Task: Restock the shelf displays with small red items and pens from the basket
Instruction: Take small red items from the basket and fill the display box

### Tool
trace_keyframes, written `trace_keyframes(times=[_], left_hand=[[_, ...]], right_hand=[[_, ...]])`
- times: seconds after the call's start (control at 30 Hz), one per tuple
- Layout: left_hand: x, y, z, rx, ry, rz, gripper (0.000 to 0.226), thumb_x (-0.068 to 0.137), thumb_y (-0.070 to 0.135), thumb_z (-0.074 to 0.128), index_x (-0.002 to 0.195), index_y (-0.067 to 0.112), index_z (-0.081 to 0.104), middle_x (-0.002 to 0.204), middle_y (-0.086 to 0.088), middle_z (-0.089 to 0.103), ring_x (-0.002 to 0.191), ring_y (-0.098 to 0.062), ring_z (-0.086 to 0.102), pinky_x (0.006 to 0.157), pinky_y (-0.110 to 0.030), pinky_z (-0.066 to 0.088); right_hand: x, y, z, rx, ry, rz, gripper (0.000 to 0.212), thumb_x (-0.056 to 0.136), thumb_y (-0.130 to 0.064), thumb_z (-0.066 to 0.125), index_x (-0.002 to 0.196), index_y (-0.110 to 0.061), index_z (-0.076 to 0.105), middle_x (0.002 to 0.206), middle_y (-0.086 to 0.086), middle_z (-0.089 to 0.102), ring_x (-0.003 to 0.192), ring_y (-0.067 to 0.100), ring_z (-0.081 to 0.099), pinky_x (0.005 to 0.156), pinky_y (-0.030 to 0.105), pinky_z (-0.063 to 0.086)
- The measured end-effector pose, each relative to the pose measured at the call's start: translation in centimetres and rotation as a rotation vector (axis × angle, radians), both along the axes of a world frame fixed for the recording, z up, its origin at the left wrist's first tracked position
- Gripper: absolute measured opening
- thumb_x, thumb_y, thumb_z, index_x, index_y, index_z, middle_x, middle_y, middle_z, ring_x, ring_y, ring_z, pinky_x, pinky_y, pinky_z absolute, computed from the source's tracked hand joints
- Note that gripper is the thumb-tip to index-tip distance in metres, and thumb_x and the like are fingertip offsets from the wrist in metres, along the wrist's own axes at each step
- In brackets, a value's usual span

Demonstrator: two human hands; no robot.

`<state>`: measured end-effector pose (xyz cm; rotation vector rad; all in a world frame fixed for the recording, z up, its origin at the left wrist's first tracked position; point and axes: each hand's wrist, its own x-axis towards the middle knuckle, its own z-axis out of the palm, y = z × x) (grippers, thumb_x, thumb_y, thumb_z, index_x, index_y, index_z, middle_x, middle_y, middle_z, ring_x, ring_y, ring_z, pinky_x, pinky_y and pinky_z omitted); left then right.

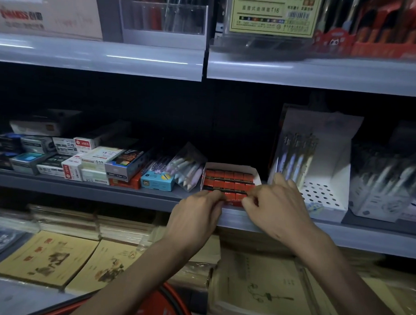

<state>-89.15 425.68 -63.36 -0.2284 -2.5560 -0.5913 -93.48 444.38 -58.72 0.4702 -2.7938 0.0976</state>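
A white display tray point(255, 171) on the middle shelf holds rows of small red items point(229, 180). My left hand point(195, 218) and my right hand point(278, 207) meet at the tray's front edge. The fingers of both pinch small red items in the front row point(234, 198). A red basket point(159, 304) shows at the bottom edge, partly hidden by my left forearm; its contents are out of sight. To the right stands a white pen display box point(319, 175) with several pens upright in it.
Left of the tray lie a clear pack of pastel pens point(187, 168), a blue box point(157, 182) and several stacked stationery boxes. The grey shelf lip point(130, 194) runs across. Notebooks point(48, 257) fill the lower shelf. More pen displays stand on the upper shelf and far right.
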Motion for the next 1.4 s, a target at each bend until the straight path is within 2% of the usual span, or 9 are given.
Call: trace_keyframes(times=[0.07, 0.13, 0.27, 0.43, 0.63, 0.73, 0.87, 1.1, 1.4], left_hand=[[0.6, 0.5, 0.4, 0.207, -0.054, -0.042, 0.022, 0.107, 0.047, 0.044, 0.117, 0.037, 0.060, 0.093, 0.014, 0.068, 0.076, -0.004, 0.063, 0.063, -0.030, 0.051], [1.4, 1.2, 1.9, 0.811, -0.219, -0.142, 0.036, 0.105, 0.056, 0.041, 0.123, 0.032, 0.060, 0.081, 0.008, 0.064, 0.058, -0.004, 0.055, 0.046, -0.026, 0.041], [1.8, 1.2, 5.0, 1.769, -0.565, -0.394, 0.071, 0.100, 0.069, 0.035, 0.139, 0.013, 0.055, 0.077, -0.009, 0.057, 0.061, -0.017, 0.049, 0.054, -0.030, 0.036], [1.8, 1.2, 6.7, 2.047, -0.658, -0.571, 0.090, 0.096, 0.075, 0.036, 0.150, 0.003, 0.040, 0.121, -0.025, 0.069, 0.100, -0.035, 0.071, 0.082, -0.050, 0.057], [0.9, 1.1, 7.0, 2.118, -0.686, -0.622, 0.098, 0.094, 0.075, 0.042, 0.152, -0.004, 0.033, 0.144, -0.038, 0.050, 0.132, -0.052, 0.054, 0.111, -0.059, 0.042], [0.7, 1.8, 7.2, 1.920, -0.589, -0.514, 0.073, 0.100, 0.060, 0.046, 0.139, -0.001, 0.053, 0.131, -0.026, 0.066, 0.121, -0.039, 0.066, 0.106, -0.053, 0.050], [0.6, 2.4, 6.2, 1.142, -0.298, -0.341, 0.020, 0.102, 0.019, 0.060, 0.117, 0.018, 0.074, 0.106, 0.000, 0.077, 0.101, -0.014, 0.073, 0.088, -0.032, 0.060], [-1.0, 1.9, 2.0, -0.154, 0.119, -0.079, 0.036, 0.100, 0.036, 0.051, 0.135, 0.033, 0.060, 0.120, 0.012, 0.059, 0.112, -0.011, 0.054, 0.093, -0.033, 0.046], [-0.6, 1.2, -1.0, -0.348, 0.273, -0.024, 0.039, 0.090, 0.022, 0.074, 0.128, 0.026, 0.069, 0.106, 0.003, 0.064, 0.096, -0.022, 0.060, 0.085, -0.039, 0.047]], right_hand=[[-0.1, 0.4, -0.1, -0.118, -0.001, 0.038, 0.050, 0.089, -0.045, 0.030, 0.101, -0.031, 0.076, 0.089, -0.008, 0.065, 0.094, 0.014, 0.037, 0.087, 0.033, 0.041], [0.2, 0.6, 0.5, -0.284, 0.006, 0.106, 0.036, 0.094, -0.032, 0.048, 0.118, -0.032, 0.075, 0.110, -0.014, 0.069, 0.099, 0.011, 0.039, 0.085, 0.031, 0.042], [2.0, -0.1, 3.3, -0.603, -0.049, 0.276, 0.027, 0.092, -0.017, 0.060, 0.105, -0.033, 0.078, 0.093, -0.021, 0.064, 0.086, 0.003, 0.047, 0.075, 0.021, 0.037], [4.5, -0.8, 5.6, -0.595, -0.222, 0.517, 0.030, 0.085, -0.012, 0.074, 0.103, -0.036, 0.078, 0.104, -0.019, 0.062, 0.100, -0.001, 0.059, 0.083, 0.017, 0.049], [3.6, -0.6, 4.6, -0.404, -0.008, 0.502, 0.028, 0.086, -0.024, 0.081, 0.110, -0.038, 0.077, 0.102, -0.021, 0.059, 0.101, 0.001, 0.053, 0.088, 0.022, 0.046], [2.8, 0.2, 4.8, -0.514, -0.014, 0.465, 0.020, 0.090, -0.022, 0.076, 0.106, -0.034, 0.077, 0.098, -0.018, 0.064, 0.094, -0.001, 0.060, 0.078, 0.016, 0.044], [2.1, 1.7, 5.4, -0.644, -0.061, 0.381, 0.016, 0.100, -0.024, 0.063, 0.105, -0.039, 0.068, 0.097, -0.018, 0.070, 0.088, -0.002, 0.066, 0.073, 0.023, 0.054], [-0.2, 2.5, 4.8, -0.603, -0.005, 0.153, 0.019, 0.092, -0.022, 0.075, 0.107, -0.030, 0.067, 0.088, -0.013, 0.067, 0.076, 0.000, 0.065, 0.068, 0.022, 0.053], [-1.6, 2.7, 3.8, -0.430, -0.057, 0.146, 0.017, 0.097, -0.016, 0.067, 0.104, -0.029, 0.075, 0.085, -0.011, 0.072, 0.084, 0.009, 0.069, 0.077, 0.024, 0.050]])
